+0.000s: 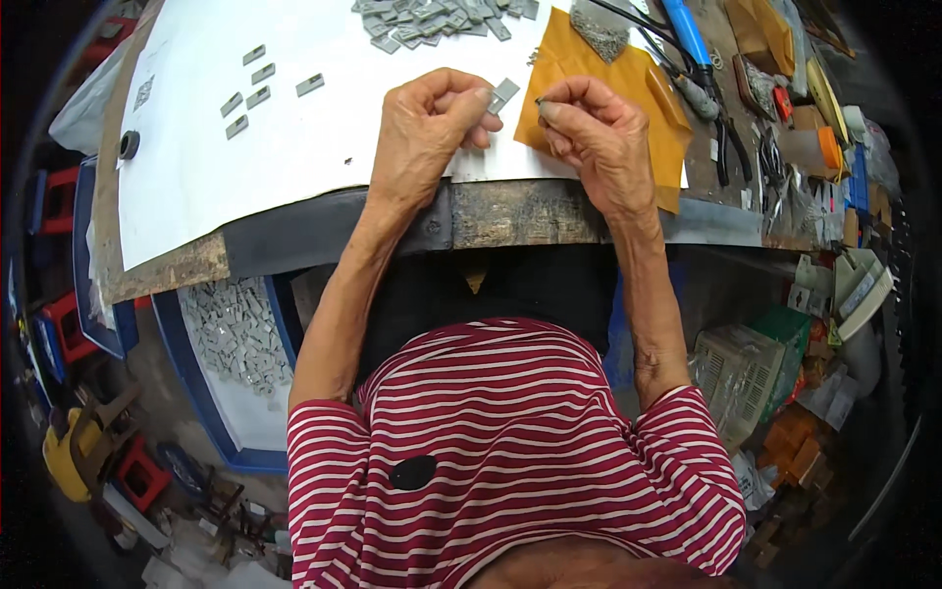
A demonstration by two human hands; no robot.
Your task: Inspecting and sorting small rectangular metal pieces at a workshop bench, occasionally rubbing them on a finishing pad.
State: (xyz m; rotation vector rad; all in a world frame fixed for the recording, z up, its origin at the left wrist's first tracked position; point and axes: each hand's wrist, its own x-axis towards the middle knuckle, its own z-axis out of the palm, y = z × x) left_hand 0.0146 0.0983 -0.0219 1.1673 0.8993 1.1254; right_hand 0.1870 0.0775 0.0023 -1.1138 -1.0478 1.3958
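Observation:
Between the thumb and fingers of my left hand (432,128) is a small grey rectangular block (504,93), held above the white sheet (196,167) on the table. My right hand (603,133) is closed in a pinch over the yellow-orange paper envelope (549,69); a tiny dark bit shows at its fingertips, too small to name. A heap of similar grey blocks (432,22) lies beyond my left hand. Several single blocks (258,95) are spread out to the left, each with a dark slot or hole.
A clear bag of tiny metal parts (601,39) rests on the envelope. Right of it lie a blue-handled tool (687,34) and dark pliers (731,147). A black ring (129,144) sits at the left edge. Below the table, a blue tray (245,456) holds many grey blocks.

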